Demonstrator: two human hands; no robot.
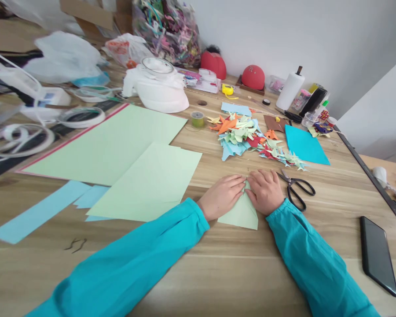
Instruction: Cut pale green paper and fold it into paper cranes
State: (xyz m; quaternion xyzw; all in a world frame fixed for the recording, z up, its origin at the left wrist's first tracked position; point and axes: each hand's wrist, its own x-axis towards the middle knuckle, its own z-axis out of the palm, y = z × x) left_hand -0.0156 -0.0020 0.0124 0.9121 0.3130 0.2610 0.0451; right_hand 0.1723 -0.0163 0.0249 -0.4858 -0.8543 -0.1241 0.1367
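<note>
A small piece of light green paper (pixel 240 215) with folded upper edges lies on the wooden table in front of me. My left hand (pixel 223 195) presses on its left side, fingers close together and slightly bent. On the right side, my right hand (pixel 264 190) bears down with curled fingers, its thumb along the paper. The fingertips of both hands nearly meet at the far end, where a narrow gap shows between the folds. Part of the paper is hidden under the hands. Black-handled scissors (pixel 298 187) lie just right of my right hand, blades partly apart.
Larger green sheets (pixel 152 180) and blue paper strips (pixel 42 211) lie left. Beyond my hands is a pile of colourful folded paper cranes (pixel 239 132), with a thread spool (pixel 198 119) and a turquoise sheet (pixel 306 144) beside it. A phone (pixel 379 255) rests at the right.
</note>
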